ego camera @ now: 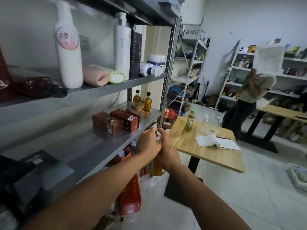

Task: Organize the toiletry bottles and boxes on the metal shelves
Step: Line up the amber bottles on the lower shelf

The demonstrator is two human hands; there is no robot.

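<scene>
I stand in a white-walled storeroom with a pale tiled floor [249, 188], facing a grey metal shelving unit [116, 87] on my left. Beyond its corner post stands a small wooden table [212, 156] carrying a green tea bottle [189, 121], a clear empty bottle [204, 126] and an open notebook [217, 141]. Another person [249, 97] stands further back by white racks of goods.

My two hands meet in front of the middle shelf's outer corner. My left hand [148, 143] and right hand [167, 149] press together, fingers curled tight around a small white item [158, 136], possibly a bottle cap or pump top; only a sliver shows, so I cannot tell what it is.

On the upper shelf, a tall white bottle with a pink round label [68, 47] stands upright. Beside it a pink bottle [95, 75] and a green-capped bottle [116, 77] lie on their sides. Next stand a white pump bottle [122, 47] and a dark box [135, 53], then small white and blue bottles [152, 67], some tipped over.

On the middle shelf, three reddish-brown boxes [116, 121] sit together near two small amber bottles [142, 101].
</scene>
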